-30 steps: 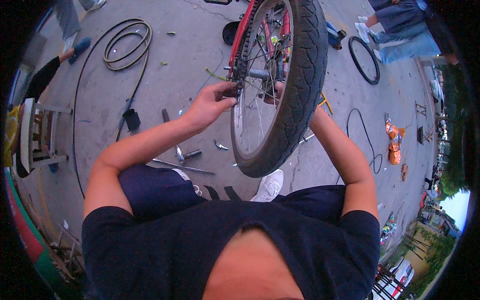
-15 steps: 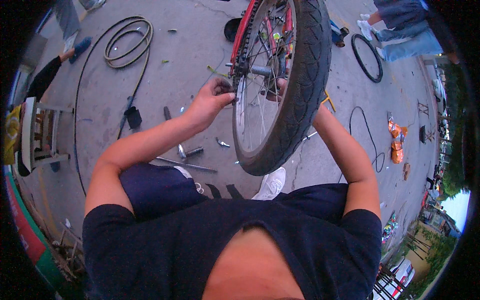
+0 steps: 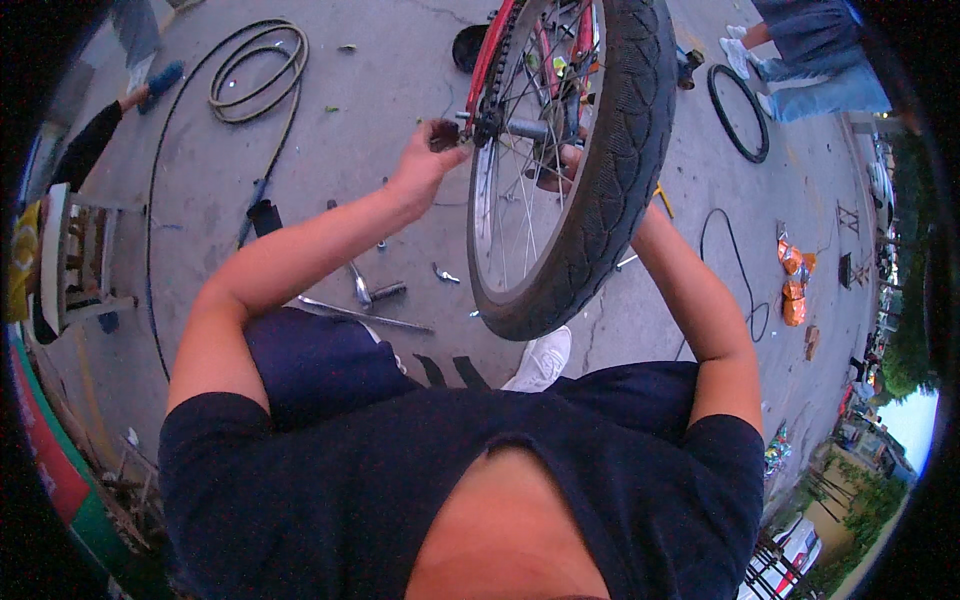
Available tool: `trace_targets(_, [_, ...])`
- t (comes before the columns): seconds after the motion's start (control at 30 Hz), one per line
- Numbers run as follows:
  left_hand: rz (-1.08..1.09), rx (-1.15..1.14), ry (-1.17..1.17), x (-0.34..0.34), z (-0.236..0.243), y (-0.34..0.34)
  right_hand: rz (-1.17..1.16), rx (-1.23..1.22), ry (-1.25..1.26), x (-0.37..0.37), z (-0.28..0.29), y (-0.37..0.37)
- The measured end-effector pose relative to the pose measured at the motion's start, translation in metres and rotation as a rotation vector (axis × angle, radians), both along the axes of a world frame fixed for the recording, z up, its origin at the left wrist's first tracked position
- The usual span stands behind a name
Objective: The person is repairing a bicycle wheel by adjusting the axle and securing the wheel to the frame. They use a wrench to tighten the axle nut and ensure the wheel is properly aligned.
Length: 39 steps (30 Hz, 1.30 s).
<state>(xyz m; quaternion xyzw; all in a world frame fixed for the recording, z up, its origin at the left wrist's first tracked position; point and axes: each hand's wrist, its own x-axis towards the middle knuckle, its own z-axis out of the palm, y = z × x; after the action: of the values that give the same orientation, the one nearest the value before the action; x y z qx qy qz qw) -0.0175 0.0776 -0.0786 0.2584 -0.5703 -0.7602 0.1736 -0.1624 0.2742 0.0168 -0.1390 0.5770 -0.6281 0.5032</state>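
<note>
A bicycle wheel (image 3: pixel 635 130) with a black tyre and thin spokes stands upright before me, in a red bicycle frame (image 3: pixel 488 62). A chain (image 3: pixel 508 38) runs down to the sprocket by the hub (image 3: pixel 522 128). My left hand (image 3: pixel 425 170) is beside the wheel's left face, just below the protruding axle end (image 3: pixel 463 116). Its dark-smudged fingers are curled and the thumb points at the wheel; anything inside them is hidden. My right hand (image 3: pixel 568 168) reaches round behind the tyre and shows through the spokes, fingers bent near the hub's right side; what they grip is unclear.
On the ground lie a ratchet-like tool (image 3: pixel 365 290), a long metal bar (image 3: pixel 370 315) and a small metal part (image 3: pixel 445 274). A coiled hose (image 3: pixel 215 100) is at left, near a stool (image 3: pixel 70 260). At right are a loose tyre (image 3: pixel 712 105), orange packages (image 3: pixel 793 285) and bystanders' legs (image 3: pixel 815 95).
My left hand has moved up toward the axle end, its thumb coming away from the rim. The wheel has shifted slightly up and to the right in view.
</note>
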Motion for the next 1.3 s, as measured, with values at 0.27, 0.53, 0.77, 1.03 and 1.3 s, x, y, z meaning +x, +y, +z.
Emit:
trace_targets(0.27, [-0.41, -0.093, -0.001, -0.009, 0.046, -0.055, -0.012, 0.048, 0.024, -0.027, -0.03, 0.018])
trace_targets(0.53, [-0.352, 0.512, -0.275, -0.012, 0.037, -0.042, 0.068, -0.15, -0.051, -0.021, -0.025, 0.014])
trace_targets(0.77, [-0.438, 0.735, -0.358, -0.016, 0.011, -0.039, 0.071, 0.008, 0.043, -0.006, 0.002, -0.002])
trace_targets(1.03, [-0.482, 0.913, -0.152, -0.014, 0.019, -0.021, 0.046, 0.043, -0.018, -0.033, -0.029, 0.015])
trace_targets(1.3, [-0.496, 0.99, 0.077, -0.018, -0.007, -0.017, 0.139, 0.192, 0.193, -0.02, -0.008, 0.002])
